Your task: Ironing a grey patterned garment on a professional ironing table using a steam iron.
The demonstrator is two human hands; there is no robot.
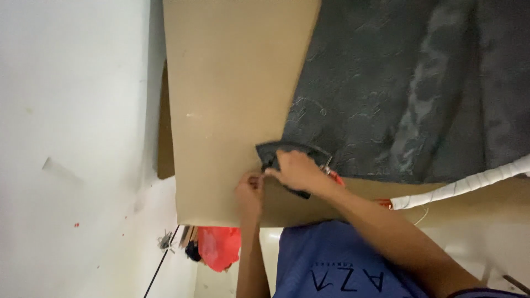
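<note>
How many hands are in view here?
2: the right hand grips a dark iron on the brown board; the left hand pinches beside it.

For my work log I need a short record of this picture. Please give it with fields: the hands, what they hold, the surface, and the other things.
right hand: fingers closed over a dark flat tool with a pointed front
left hand: beside the tool, on the brown board; grasp unclear
surface: brown board
on the board: dark grey fabric, tool at its edge
nearby: white wrapped cord, lying at the right
below: red cloth
</note>
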